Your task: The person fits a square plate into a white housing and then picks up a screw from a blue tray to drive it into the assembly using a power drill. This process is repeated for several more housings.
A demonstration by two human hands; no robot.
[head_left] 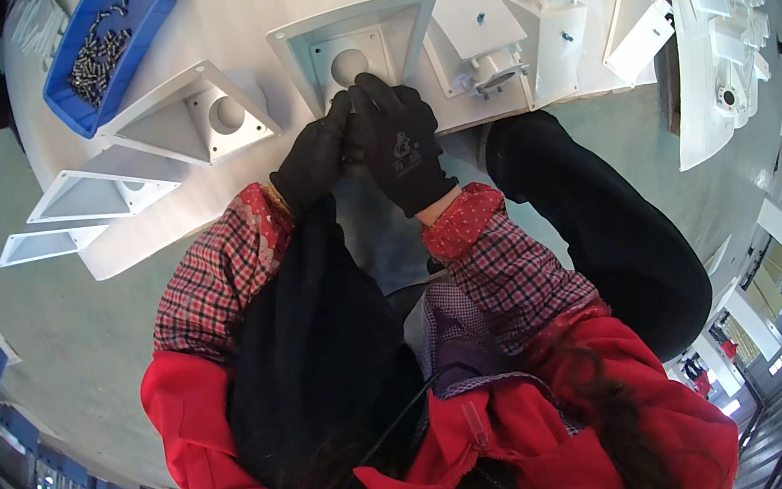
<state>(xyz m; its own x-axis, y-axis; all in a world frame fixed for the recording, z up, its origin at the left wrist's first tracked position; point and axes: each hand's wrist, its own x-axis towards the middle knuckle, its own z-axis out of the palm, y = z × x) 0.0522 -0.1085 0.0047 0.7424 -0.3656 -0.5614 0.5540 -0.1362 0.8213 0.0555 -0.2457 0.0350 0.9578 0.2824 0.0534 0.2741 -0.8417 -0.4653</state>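
Both of my hands wear black gloves and meet at the near edge of a white funnel-shaped housing (284, 53), which has a round hole in its inner plate. My left hand (313, 162) is closed, with its fingertips against my other hand. My right hand (397, 147) has its fingers curled down over the housing's near edge. Whatever the fingertips pinch is hidden beneath the gloves. A similar white housing (246, 140) lies to the left, its round hole showing. On the right is another white housing (468, 15) with a flat plate and a clamp-like round collar.
A blue bin (148, 40) holding small metal fasteners stands at the far left of the white table (143, 243). Two more white housings (105, 193) (47, 244) line its left edge. Several white parts (641, 40) crowd the right, and more lie on a separate surface (704, 122) beyond.
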